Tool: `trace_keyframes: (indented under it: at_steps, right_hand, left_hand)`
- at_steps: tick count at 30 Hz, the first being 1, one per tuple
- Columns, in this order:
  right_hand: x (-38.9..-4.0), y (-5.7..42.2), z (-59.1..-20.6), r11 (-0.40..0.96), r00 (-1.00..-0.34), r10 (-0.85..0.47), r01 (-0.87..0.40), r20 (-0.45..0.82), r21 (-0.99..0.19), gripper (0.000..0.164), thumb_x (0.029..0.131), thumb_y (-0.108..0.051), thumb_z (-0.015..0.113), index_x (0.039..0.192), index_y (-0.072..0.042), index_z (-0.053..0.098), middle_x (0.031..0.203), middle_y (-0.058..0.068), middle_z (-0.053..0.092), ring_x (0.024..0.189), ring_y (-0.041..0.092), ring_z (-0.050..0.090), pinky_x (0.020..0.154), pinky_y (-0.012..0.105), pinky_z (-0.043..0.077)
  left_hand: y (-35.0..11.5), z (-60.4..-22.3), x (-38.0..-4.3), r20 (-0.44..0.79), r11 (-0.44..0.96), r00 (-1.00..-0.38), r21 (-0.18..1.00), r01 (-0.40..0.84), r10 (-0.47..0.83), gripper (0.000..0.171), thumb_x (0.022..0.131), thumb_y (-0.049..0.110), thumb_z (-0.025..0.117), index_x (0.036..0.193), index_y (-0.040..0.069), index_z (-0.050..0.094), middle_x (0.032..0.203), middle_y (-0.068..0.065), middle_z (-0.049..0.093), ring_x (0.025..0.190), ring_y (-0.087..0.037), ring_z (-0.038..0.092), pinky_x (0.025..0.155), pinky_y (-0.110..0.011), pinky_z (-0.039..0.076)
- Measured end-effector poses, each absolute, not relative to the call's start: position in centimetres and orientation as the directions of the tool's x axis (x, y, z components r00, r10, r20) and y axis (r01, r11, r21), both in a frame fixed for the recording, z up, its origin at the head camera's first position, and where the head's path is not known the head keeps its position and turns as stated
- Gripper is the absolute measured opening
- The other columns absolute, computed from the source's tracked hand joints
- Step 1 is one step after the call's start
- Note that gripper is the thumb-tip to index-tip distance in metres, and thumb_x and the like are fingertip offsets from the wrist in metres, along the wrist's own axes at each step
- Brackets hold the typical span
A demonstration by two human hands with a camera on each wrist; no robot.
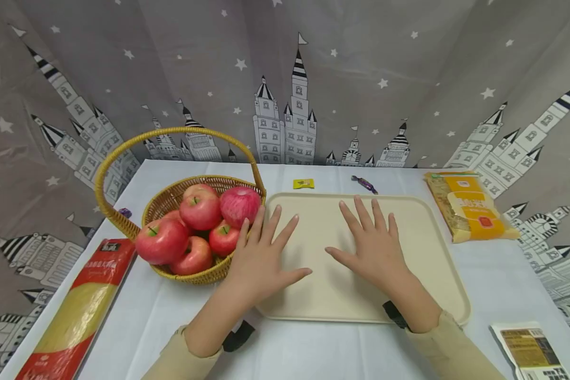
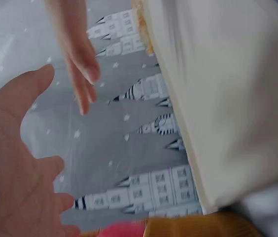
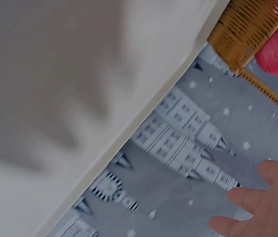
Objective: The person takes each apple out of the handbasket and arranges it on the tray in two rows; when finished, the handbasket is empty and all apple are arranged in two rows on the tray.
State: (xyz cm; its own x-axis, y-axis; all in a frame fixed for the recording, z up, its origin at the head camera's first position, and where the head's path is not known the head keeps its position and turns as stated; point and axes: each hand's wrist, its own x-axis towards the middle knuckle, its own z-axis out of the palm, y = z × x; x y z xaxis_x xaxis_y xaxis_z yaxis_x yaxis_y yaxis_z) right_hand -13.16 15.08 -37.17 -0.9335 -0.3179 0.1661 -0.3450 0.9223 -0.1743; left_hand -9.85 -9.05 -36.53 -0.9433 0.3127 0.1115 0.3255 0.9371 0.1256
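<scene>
My left hand (image 1: pixel 258 261) is spread with straight fingers over the left edge of a cream tray (image 1: pixel 313 311), its fingertips overlapping the right side of a wicker basket (image 1: pixel 214 274) in the head view. Several red apples (image 1: pixel 199 207) fill that basket, whose tall handle (image 1: pixel 180 130) arches over the back. Over the right half of the tray hangs my right hand (image 1: pixel 377 250), fingers spread and holding nothing. Its shadow falls on the tray (image 3: pixel 55 98) in the right wrist view. Both palms face down.
Behind the tray lie a yellow wrapped candy (image 1: pixel 303 183) and a purple one (image 1: pixel 363 184). A yellow food packet (image 1: pixel 472 206) is at the back right, a white and brown packet (image 1: pixel 532 351) at the front right. Along the left edge stretches a red noodle packet (image 1: pixel 78 311). A castle-print curtain (image 1: pixel 361 79) hangs behind.
</scene>
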Motion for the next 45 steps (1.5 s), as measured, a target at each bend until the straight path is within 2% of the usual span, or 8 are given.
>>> trace_keyframes:
  at_steps: [9, 15, 18, 22, 26, 29, 37, 45]
  right_hand:
    - [-16.1, 8.5, -36.4, 0.828, -0.864, -0.475, -0.503, 0.165, -0.247, 0.087, 0.085, -0.062, 0.057, 0.153, -0.018, 0.026, 0.154, 0.011, 0.031, 0.139, 0.038, 0.028, 0.11, 0.053, 0.031]
    - [-17.5, 3.3, -35.4, 0.701, -0.831, -0.528, -0.544, 0.177, -0.462, 0.082, 0.086, -0.054, 0.063, 0.152, -0.02, 0.029, 0.147, 0.005, 0.042, 0.133, 0.025, 0.038, 0.102, 0.046, 0.044]
    - [-18.1, 1.2, -35.2, 0.64, -0.829, -0.529, -0.529, 0.18, -0.558, 0.082, 0.086, -0.053, 0.064, 0.151, -0.016, 0.031, 0.142, 0.005, 0.046, 0.127, 0.022, 0.044, 0.099, 0.043, 0.046]
    - [-18.8, -0.4, -35.3, 0.615, -0.852, -0.503, -0.47, 0.143, -0.634, 0.082, 0.086, -0.054, 0.063, 0.15, -0.015, 0.031, 0.137, 0.007, 0.048, 0.12, 0.022, 0.051, 0.094, 0.04, 0.05]
    - [-19.4, -1.4, -35.6, 0.622, -0.873, -0.473, -0.425, 0.117, -0.658, 0.08, 0.086, -0.053, 0.064, 0.149, -0.014, 0.032, 0.138, 0.007, 0.047, 0.12, 0.024, 0.051, 0.094, 0.041, 0.05]
    - [-19.7, -1.8, -35.7, 0.623, -0.879, -0.462, -0.417, 0.119, -0.662, 0.078, 0.086, -0.05, 0.066, 0.147, -0.013, 0.035, 0.136, 0.008, 0.048, 0.119, 0.024, 0.052, 0.094, 0.041, 0.051]
    - [-19.0, -0.2, -35.2, 0.532, -0.891, -0.414, -0.404, 0.188, -0.744, 0.078, 0.081, -0.043, 0.073, 0.145, -0.013, 0.04, 0.13, 0.005, 0.05, 0.113, 0.02, 0.053, 0.088, 0.038, 0.054]
    - [-18.3, 7.2, -34.4, 0.417, -0.857, -0.368, -0.499, 0.361, -0.759, 0.075, 0.076, -0.019, 0.081, 0.139, -0.003, 0.044, 0.132, 0.012, 0.047, 0.116, 0.023, 0.052, 0.086, 0.035, 0.055]
  left_hand:
    - [-15.0, -35.3, -6.7, 0.33, 0.939, -0.94, 0.288, 0.188, 0.087, 0.102, 0.075, 0.059, 0.072, 0.155, 0.024, 0.02, 0.161, -0.01, 0.005, 0.145, -0.033, -0.008, 0.113, -0.061, -0.004]
    - [-20.5, -35.9, -5.2, 0.465, 0.872, -0.859, 0.488, 0.047, -0.214, 0.101, 0.076, 0.037, 0.077, 0.155, 0.02, 0.016, 0.161, -0.011, -0.002, 0.144, -0.037, -0.008, 0.111, -0.063, -0.006]
    - [-22.9, -36.6, -4.4, 0.382, 0.73, -0.831, 0.682, -0.042, -0.404, 0.096, 0.08, 0.031, 0.074, 0.155, 0.022, 0.014, 0.161, -0.005, -0.003, 0.146, -0.028, -0.007, 0.113, -0.063, 0.0]
    - [-24.6, -37.8, -4.3, 0.099, 0.386, -0.832, 0.911, -0.145, -0.546, 0.083, 0.09, 0.03, 0.066, 0.154, 0.028, 0.013, 0.161, 0.003, 0.006, 0.146, -0.017, 0.002, 0.115, -0.056, 0.013]
    - [-25.1, -38.9, -5.1, -0.098, 0.051, -0.836, 0.988, -0.149, -0.54, 0.076, 0.093, 0.026, 0.065, 0.152, 0.026, 0.018, 0.158, 0.001, 0.02, 0.145, -0.016, 0.017, 0.116, -0.035, 0.022]
    - [-25.4, -39.5, -5.5, -0.145, -0.081, -0.844, 0.989, -0.12, -0.516, 0.081, 0.091, 0.017, 0.067, 0.153, 0.025, 0.015, 0.158, 0.001, 0.018, 0.144, -0.015, 0.019, 0.113, -0.026, 0.025]
    - [-25.8, -40.7, -5.8, -0.152, -0.141, -0.886, 0.985, -0.099, -0.438, 0.091, 0.088, 0.007, 0.069, 0.154, 0.028, 0.008, 0.159, -0.002, 0.017, 0.145, -0.017, 0.018, 0.11, -0.024, 0.028]
    - [-25.8, -40.7, -5.6, -0.212, -0.159, -0.872, 0.975, -0.156, -0.442, 0.089, 0.089, 0.01, 0.069, 0.152, 0.031, 0.01, 0.159, -0.003, 0.02, 0.144, -0.019, 0.021, 0.102, -0.025, 0.038]
